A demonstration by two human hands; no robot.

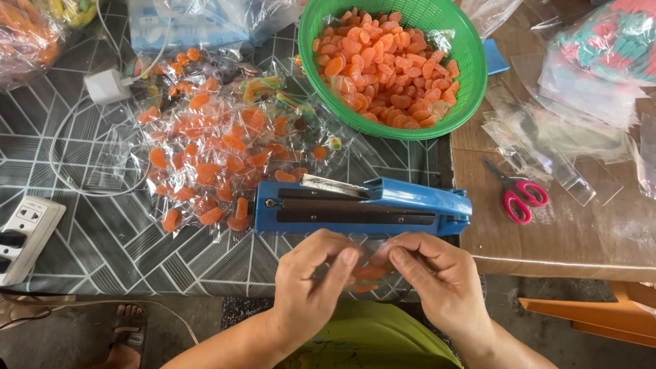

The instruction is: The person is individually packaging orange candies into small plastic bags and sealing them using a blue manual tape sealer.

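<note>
One head camera looks steeply down — close (single view) — over the table (102, 253).

green basket (471, 68), pink scissors (521, 193), power strip (27, 232)

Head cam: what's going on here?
A person holds a small clear bag with a few orange candies in it between the left hand and right hand, just in front of a blue heat sealer whose arm is down. A green basket of loose orange candies sits behind the sealer, a pile of filled candy bags lies to its left, and pink-handled scissors rest on the wooden table to the right.
</note>
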